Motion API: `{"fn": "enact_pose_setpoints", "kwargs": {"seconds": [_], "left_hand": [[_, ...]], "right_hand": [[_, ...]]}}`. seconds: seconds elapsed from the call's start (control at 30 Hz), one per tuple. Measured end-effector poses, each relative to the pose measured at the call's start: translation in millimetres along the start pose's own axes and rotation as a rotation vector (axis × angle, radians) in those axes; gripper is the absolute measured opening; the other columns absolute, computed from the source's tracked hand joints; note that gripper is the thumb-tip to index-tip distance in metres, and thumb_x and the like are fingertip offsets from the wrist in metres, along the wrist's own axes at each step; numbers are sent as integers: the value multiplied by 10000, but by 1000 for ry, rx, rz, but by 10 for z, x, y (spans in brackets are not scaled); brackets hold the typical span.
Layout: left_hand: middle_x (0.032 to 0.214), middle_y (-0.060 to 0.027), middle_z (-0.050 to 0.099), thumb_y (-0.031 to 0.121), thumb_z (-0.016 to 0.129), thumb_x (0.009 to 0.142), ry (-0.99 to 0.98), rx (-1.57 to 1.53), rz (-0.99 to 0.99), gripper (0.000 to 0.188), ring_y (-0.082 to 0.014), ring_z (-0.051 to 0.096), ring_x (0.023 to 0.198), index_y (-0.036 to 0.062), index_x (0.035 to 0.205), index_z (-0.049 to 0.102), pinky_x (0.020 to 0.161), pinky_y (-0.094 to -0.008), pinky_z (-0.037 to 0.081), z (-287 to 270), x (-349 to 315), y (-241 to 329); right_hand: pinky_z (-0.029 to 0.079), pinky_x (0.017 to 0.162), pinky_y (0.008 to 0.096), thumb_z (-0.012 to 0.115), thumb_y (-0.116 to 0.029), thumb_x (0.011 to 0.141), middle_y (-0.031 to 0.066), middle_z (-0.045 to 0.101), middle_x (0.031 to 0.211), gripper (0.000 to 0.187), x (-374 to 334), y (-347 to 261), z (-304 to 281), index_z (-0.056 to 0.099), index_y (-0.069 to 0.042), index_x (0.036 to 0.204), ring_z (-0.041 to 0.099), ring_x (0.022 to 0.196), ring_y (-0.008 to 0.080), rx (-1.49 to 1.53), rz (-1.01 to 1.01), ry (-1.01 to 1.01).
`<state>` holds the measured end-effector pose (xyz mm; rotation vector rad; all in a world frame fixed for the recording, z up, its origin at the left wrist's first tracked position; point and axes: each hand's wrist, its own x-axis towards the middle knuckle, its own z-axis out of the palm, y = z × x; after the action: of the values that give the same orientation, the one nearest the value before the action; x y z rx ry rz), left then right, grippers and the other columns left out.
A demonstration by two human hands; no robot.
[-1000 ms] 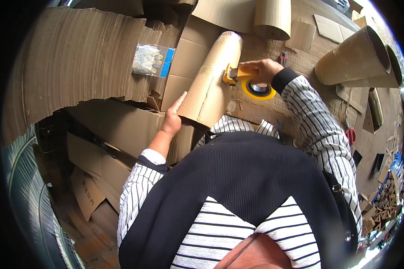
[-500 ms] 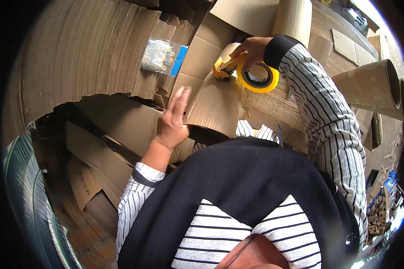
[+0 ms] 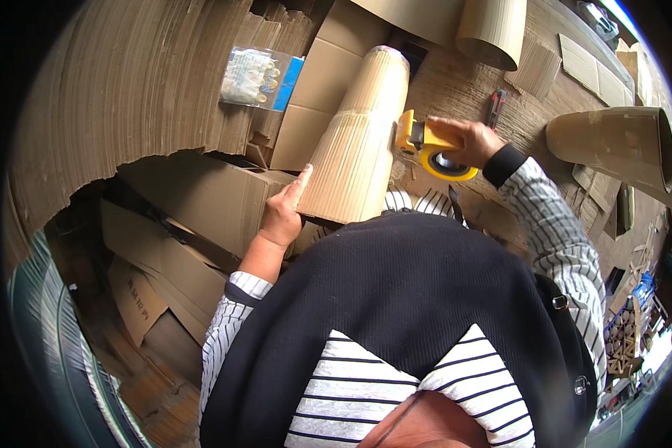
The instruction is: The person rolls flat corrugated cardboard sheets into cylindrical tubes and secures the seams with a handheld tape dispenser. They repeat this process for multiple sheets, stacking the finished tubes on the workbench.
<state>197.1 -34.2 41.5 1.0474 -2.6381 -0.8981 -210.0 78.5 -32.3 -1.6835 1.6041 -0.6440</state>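
Note:
A tapered cardboard tube lies lengthwise in front of my chest, its narrow end pointing away. Clear tape catches the light across its middle and at its far end. My left hand holds the wide near end at its left edge, some fingers hidden behind the cardboard. To the right of the tube, my right hand is closed around a yellow tape dispenser, whose cutting head is close to the tube's side. The tape roll hangs below my fingers.
Stacked corrugated sheets fill the left, with a plastic packet on them. A red and black utility knife lies on the wooden surface. More cardboard tubes stand at the far side and right. Folded cardboard is at lower left.
My right hand has drawn the dispenser from atop the tube to its right side. My left hand, raised with fingers stretched before, now grips the near edge. The tube has shifted and turned.

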Motion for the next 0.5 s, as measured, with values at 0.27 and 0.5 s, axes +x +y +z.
{"fn": "enact_pose_setpoints", "kwargs": {"seconds": [0.27, 0.5], "left_hand": [[1330, -172, 585, -62, 415, 932, 34, -172, -85, 518, -245, 597, 1196, 86, 1425, 470, 990, -329, 491, 184, -163, -273], [1379, -77, 552, 259, 473, 1014, 73, -1336, -850, 420, -200, 528, 1248, 85, 1393, 523, 1066, -345, 394, 474, -217, -620]], "right_hand": [[574, 676, 396, 751, -344, 722, 124, 701, 886, 590, -179, 36, 223, 607, -289, 1291, 692, 775, 294, -302, 127, -77], [544, 859, 358, 769, -239, 636, 114, 703, 1106, 625, 872, -22, 72, 656, -209, 1250, 687, 956, 273, -131, 104, -381]]}}
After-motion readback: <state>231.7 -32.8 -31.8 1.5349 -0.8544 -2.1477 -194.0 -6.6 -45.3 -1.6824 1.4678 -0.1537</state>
